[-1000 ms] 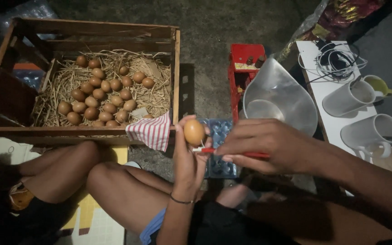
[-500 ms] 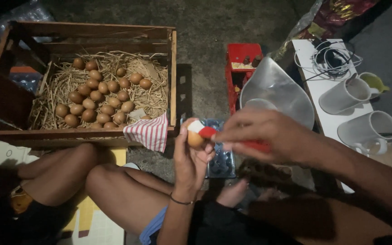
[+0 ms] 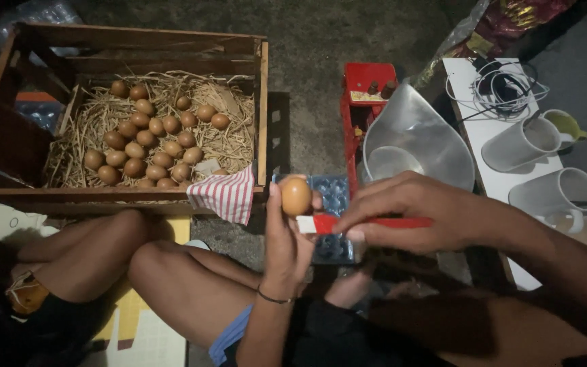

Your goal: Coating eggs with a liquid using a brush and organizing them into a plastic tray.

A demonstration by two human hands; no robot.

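1. The left hand [image 3: 287, 238] grips a brown egg [image 3: 296, 196] upright at its fingertips.
2. The right hand [image 3: 422, 214] pinches a red stick [image 3: 368, 223], whose white tip sits just below the egg.
3. Behind stands a wooden crate [image 3: 261, 102] of eggs on straw.

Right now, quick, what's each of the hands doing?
Left hand: closed around a brown egg, held upright.
Right hand: closed on a red and white marker, its white tip beside the egg.

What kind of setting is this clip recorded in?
Probably a small farmyard or home egg-sorting spot on the ground: a wooden crate of straw and brown eggs, a scale with a metal bowl, and bare concrete floor.
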